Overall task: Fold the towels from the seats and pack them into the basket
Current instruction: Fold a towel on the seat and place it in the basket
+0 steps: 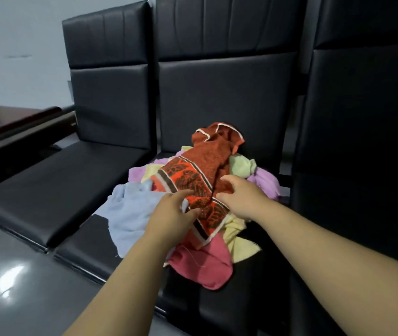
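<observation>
Reaching both hands onto an unlabelled red patterned towel [193, 180] atop the pile.

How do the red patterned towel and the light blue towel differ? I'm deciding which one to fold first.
The red patterned towel lies on top of the pile, while the light blue towel spreads at the pile's left edge. The red one has a leaf-print band and pale trim; the blue one is plain. Both hands, left hand and right hand, reach at the red one. Both towels are crumpled and unfolded on the middle seat.
</observation>
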Motion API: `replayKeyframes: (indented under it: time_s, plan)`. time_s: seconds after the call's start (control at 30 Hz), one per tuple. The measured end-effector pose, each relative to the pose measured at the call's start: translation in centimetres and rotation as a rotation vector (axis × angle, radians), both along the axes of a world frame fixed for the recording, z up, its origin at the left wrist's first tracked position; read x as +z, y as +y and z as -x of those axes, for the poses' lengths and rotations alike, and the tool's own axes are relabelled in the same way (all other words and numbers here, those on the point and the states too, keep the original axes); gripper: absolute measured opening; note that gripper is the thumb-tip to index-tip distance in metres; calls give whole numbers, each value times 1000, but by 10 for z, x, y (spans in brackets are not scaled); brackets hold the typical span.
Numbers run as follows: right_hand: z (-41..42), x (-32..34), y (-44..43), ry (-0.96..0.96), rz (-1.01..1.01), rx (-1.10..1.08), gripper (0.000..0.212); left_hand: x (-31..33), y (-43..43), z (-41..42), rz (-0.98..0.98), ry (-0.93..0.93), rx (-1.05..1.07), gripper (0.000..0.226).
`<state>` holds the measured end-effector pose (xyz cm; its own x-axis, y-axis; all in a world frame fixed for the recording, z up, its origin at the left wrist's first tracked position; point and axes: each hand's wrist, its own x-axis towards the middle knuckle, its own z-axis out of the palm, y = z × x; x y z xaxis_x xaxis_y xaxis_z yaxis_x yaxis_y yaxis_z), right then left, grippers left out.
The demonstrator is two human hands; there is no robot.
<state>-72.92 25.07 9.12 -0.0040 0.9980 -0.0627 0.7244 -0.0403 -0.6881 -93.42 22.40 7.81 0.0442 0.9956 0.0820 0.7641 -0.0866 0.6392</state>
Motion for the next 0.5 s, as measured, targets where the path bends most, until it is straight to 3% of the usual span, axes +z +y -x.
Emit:
replayKeyframes:
  time_s: [0.1,0.33,0.5]
  plan:
    - [10,-14,23,10,4,-25,52,-13,15,2,-51,40,37,46]
    - [10,-7,32,55,-221,-97,22,-25,24,6,-77,67,33,39]
    - [-20,34,11,192,-317,-44,22,-17,17,-10,-101,37,46,60]
